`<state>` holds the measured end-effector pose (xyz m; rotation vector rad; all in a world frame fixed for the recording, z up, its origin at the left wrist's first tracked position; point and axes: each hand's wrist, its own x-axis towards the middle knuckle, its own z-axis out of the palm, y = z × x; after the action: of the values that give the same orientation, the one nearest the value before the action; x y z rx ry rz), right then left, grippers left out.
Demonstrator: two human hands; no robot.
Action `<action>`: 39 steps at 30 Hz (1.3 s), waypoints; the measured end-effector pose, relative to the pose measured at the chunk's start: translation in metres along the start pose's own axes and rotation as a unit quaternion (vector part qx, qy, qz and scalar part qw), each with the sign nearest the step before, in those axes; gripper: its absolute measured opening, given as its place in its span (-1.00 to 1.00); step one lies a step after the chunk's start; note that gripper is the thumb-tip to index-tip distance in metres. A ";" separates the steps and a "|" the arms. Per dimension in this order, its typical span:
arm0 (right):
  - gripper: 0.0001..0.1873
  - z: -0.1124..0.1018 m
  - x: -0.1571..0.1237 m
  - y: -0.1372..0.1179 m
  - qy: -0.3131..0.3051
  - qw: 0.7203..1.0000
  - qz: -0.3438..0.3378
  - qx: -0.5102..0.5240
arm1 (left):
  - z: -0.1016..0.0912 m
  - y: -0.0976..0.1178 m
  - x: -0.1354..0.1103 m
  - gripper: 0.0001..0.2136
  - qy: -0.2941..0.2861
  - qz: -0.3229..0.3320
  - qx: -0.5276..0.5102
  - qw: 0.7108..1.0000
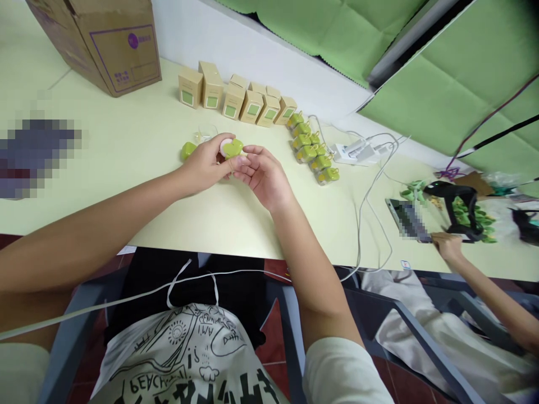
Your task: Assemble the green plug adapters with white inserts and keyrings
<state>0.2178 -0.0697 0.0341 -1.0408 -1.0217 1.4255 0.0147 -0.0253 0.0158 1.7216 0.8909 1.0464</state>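
Observation:
My left hand is closed around a small green-and-white round piece, held just above the table. My right hand is beside it, palm turned up and fingers loosely spread. Its fingertips are close to the piece and to my left thumb; whether they touch it I cannot tell. Partly behind my left hand lies a green cap-like part, with a clear plastic part near it. To the right stand rows of green items with clear bases and small loops.
Several small cardboard boxes line the back near the wall, with a large carton to their left. A power strip with white cables is at right. Farther right, a co-worker's hand touches a tablet beside a black headset.

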 end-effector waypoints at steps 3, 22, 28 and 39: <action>-0.60 -0.003 0.002 0.003 -0.013 0.996 -0.067 -0.049 | 0.004 0.005 0.003 -0.70 -0.002 -0.037 -0.114 0.993; -0.49 0.005 -0.003 0.003 0.148 0.956 -0.160 -0.198 | -0.018 0.011 0.007 -0.07 -0.007 -0.117 0.034 0.993; -0.41 -0.003 0.004 0.004 0.155 0.961 -0.152 -0.173 | -0.045 0.018 0.014 -0.41 0.134 0.022 0.170 0.976; -0.65 -0.004 0.003 0.006 0.173 0.929 -0.226 -0.235 | -0.067 -0.013 0.027 -0.30 0.022 -0.010 0.284 0.958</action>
<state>0.2200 -0.0667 0.0268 -1.2407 -1.2646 0.6037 -0.0375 0.0248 0.0266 2.1540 1.3280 0.8642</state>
